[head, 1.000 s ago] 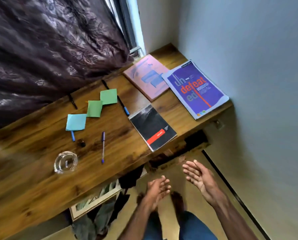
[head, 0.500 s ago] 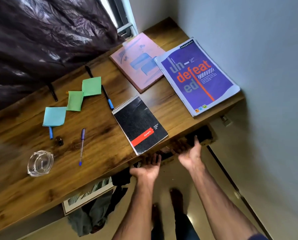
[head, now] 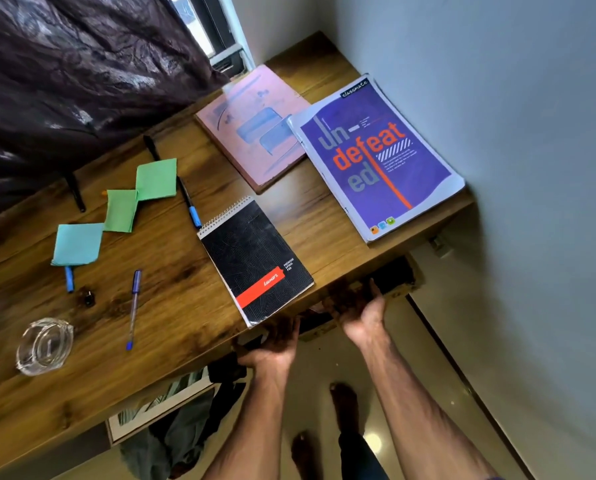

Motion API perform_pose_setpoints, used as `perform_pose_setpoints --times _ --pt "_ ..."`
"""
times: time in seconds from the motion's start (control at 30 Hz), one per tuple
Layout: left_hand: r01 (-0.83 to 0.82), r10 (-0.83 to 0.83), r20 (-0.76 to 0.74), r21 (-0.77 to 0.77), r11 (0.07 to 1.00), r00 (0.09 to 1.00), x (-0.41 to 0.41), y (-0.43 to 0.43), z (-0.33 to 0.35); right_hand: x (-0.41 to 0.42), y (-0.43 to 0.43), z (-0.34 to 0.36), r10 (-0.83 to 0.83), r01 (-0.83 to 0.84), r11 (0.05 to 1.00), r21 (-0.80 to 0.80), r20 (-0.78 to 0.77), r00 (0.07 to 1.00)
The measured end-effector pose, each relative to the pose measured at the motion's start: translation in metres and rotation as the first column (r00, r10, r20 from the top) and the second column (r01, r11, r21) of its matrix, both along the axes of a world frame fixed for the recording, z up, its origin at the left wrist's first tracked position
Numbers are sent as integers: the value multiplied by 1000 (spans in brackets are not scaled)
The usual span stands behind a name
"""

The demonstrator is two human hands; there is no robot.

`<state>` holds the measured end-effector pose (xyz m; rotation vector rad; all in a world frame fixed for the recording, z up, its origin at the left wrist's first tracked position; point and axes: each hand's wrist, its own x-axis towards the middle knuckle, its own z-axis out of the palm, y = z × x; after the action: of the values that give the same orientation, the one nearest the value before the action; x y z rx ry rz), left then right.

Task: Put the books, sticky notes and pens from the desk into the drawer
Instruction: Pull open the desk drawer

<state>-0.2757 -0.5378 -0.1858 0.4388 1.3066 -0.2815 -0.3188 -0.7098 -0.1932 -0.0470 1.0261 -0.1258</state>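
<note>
On the wooden desk (head: 192, 306) lie a purple book (head: 376, 157), a pink book (head: 255, 126) and a black spiral pad (head: 255, 261). Two green sticky notes (head: 156, 180) and a blue one (head: 76, 244) sit to the left. Several pens lie around them: a purple pen (head: 133, 306), a black pen with a blue cap (head: 187, 199), another black pen (head: 75, 192). Both hands are under the desk's front edge at the drawer (head: 393, 277), which stands slightly out. My right hand (head: 362, 310) grips its front, thumb on top. My left hand (head: 275, 344) curls onto it, fingers partly hidden.
A glass ashtray (head: 43, 346) and a small dark cap (head: 88, 296) sit at the desk's left. A dark curtain (head: 82, 64) hangs behind the desk and a wall (head: 531, 168) stands close on the right. A framed picture (head: 158, 407) and clothes lie under the desk.
Both hands rose from open in the air below the desk to its front edge and closed on the drawer. The view moved closer to the desk.
</note>
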Motion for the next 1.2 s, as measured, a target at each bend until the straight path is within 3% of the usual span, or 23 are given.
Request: perform_pose_setpoints --times 0.27,0.57,0.67,0.73,0.8,0.83,0.87,0.9,0.93,1.0,1.03,1.07,1.1,1.13,1.2 --pt "-80 76 -75 -53 995 994 -59 8 10 -65 8 -16 2 -2 1000 10 -31 1000" --pt "-32 56 -262 94 995 964 -129 16 12 -137 17 3 -24 30 999 37 -160 987" --pt "-30 41 -233 48 998 972 -139 19 12 -147 17 11 -16 15 1000 -8 -200 980" --pt "50 -46 -153 20 999 987 -142 20 25 -148 22 22 -17 -1 997 -74 -237 971" --pt "261 -254 -112 55 964 961 -150 12 43 -149 33 34 -53 -43 971 -236 -385 921" --pt "411 -399 -113 119 904 910 -158 9 56 -149 39 41 -102 -92 930 -355 -490 866" --pt "564 -557 -96 199 801 825 -167 8 69 -150 46 50 -176 -146 867 -477 -565 806" --pt "701 -725 -62 324 635 686 -175 9 82 -149 51 62 -251 -198 773 -603 -577 778" --pt "771 -879 -19 490 407 477 -180 13 95 -148 57 73 -291 -273 624 -732 -542 788" --pt "585 -1000 -1 811 -6 -9 -181 29 116 -139 66 91 -215 -387 227 -894 -433 875" --pt "419 -985 -48 901 -115 -168 -174 36 123 -132 69 95 -103 -408 14 -913 -407 908" --pt "275 -964 -127 943 -190 -231 -164 43 125 -125 72 97 17 -422 -203 -884 -434 901" --pt "163 -947 -217 952 -259 -238 -151 48 122 -116 74 95 123 -423 -402 -812 -506 854" --pt "87 -917 -321 933 -349 -238 -136 51 112 -108 75 88 209 -421 -556 -717 -611 764" --pt "47 -795 -525 825 -563 -304 -105 60 91 -99 76 77 282 -465 -735 -493 -846 452"
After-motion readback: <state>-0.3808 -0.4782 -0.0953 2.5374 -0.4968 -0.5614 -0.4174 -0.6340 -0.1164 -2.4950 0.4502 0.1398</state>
